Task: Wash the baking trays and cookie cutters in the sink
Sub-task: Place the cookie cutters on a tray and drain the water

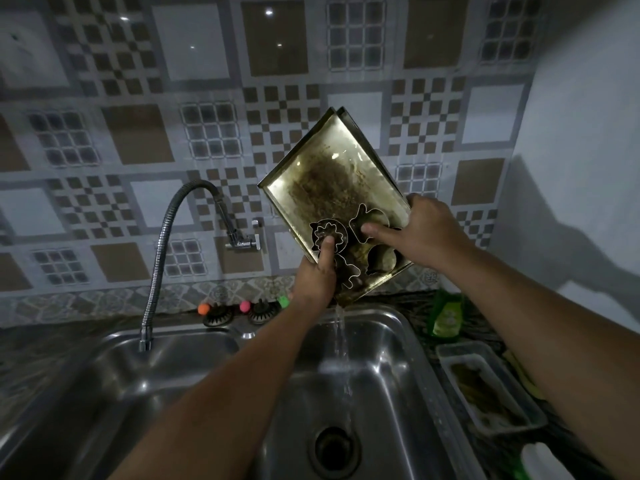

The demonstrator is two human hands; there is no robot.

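Observation:
Two stacked metal baking trays (322, 174), stained brown, are tilted steeply above the right sink basin (391, 375). Several metal cookie cutters (377, 258) lie against the lower part of the front tray. My left hand (317, 275) grips the trays' lower left edge, its thumb pressing a flower-shaped cutter (327, 230). My right hand (426, 233) holds the trays' right edge, thumb pressing another cutter (369, 216). Water (343, 348) pours from the trays' bottom corner down toward the drain (334, 448).
A flexible faucet (162, 251) arches over the left basin (138, 386). Sink strainers (239, 311) with coloured knobs sit at the back rim. At the right stand a green soap pouch (446, 317) and a plastic container (491, 386). Tiled wall behind.

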